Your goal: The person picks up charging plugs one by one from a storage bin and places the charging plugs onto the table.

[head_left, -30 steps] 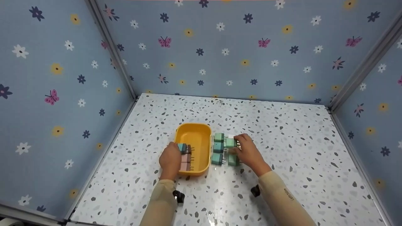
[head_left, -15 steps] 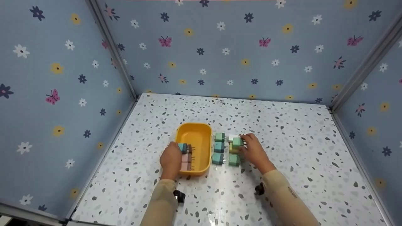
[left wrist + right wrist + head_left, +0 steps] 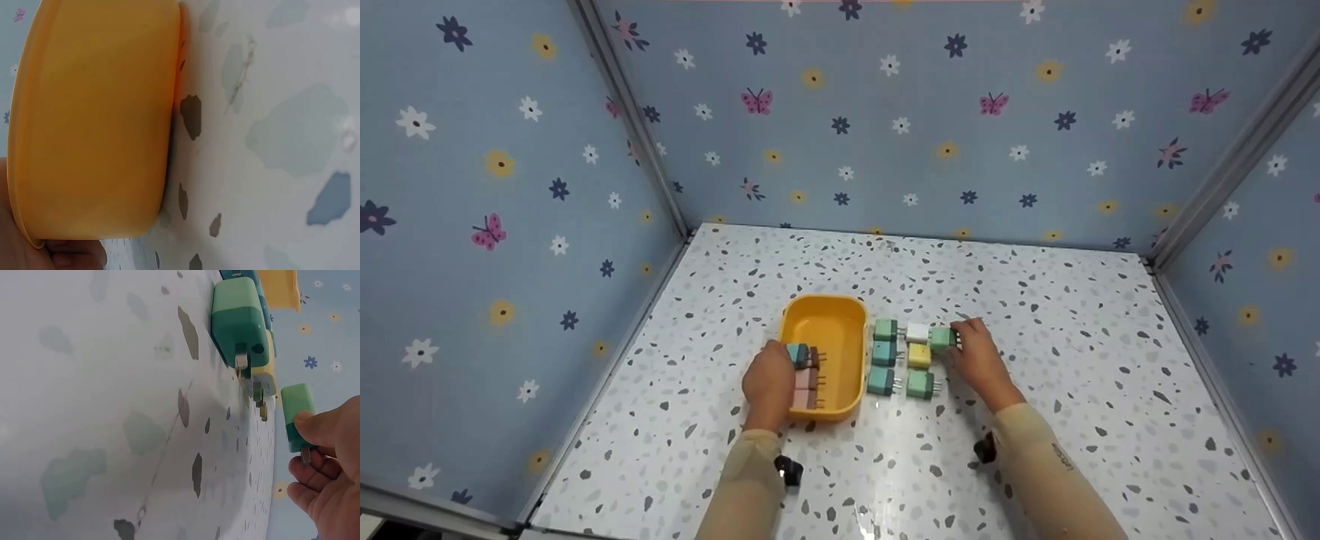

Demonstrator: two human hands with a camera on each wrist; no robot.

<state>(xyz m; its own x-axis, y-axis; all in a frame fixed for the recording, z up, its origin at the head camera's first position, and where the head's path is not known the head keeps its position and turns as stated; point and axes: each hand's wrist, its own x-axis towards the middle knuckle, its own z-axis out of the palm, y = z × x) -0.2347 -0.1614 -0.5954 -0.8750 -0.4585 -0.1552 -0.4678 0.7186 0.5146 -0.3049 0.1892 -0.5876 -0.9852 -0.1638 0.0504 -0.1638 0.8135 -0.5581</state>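
Note:
My left hand (image 3: 769, 382) grips the left rim of a yellow tub (image 3: 846, 360); in the left wrist view, its fingers (image 3: 79, 254) curl under the rim. Inside the tub, along that side, lie a teal plug charger (image 3: 797, 354) and pink ones (image 3: 804, 379) with their prongs to the right. Between thumb and fingers my right hand (image 3: 981, 364) pinches a two-tone green plug charger (image 3: 298, 408), prongs toward me in the right wrist view. It is held to the right of a white charger (image 3: 917, 333) and a yellow charger (image 3: 919, 355).
Close to the tub's right side stand a light green charger (image 3: 886, 330) and two teal chargers (image 3: 880, 381) in a column. Another green charger (image 3: 920, 385) lies in front of the yellow one. Patterned panels (image 3: 885, 150) wall in the speckled table (image 3: 1072, 337).
My right hand has moved right with the green charger, uncovering the white and yellow chargers. The left hand and the tub have stayed put.

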